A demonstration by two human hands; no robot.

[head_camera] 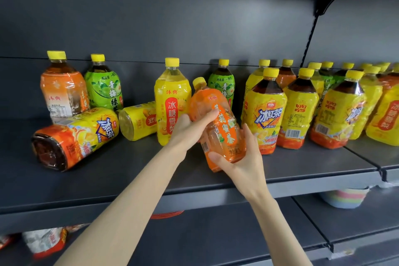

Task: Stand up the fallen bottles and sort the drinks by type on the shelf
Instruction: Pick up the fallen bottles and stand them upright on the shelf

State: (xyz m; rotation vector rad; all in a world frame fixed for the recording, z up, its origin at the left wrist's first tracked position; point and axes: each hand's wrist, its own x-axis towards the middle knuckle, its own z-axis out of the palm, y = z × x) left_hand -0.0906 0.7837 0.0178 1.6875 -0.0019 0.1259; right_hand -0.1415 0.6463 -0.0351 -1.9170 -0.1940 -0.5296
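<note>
Currently held: bottle (218, 123), left fingers (206, 115) gripping its middle, right fingers (217, 158) cupping base.
Axis: tilted, cap up-left of fingers.

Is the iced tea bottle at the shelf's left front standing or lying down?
Lying down: the iced tea bottle rests on its side, base toward the camera.

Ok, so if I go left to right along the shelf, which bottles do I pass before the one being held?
standing orange bottle → green bottle → fallen yellow bottle → standing yellow bottle → held orange bottle, tilted, gripped by the left hand and right hand.
</note>
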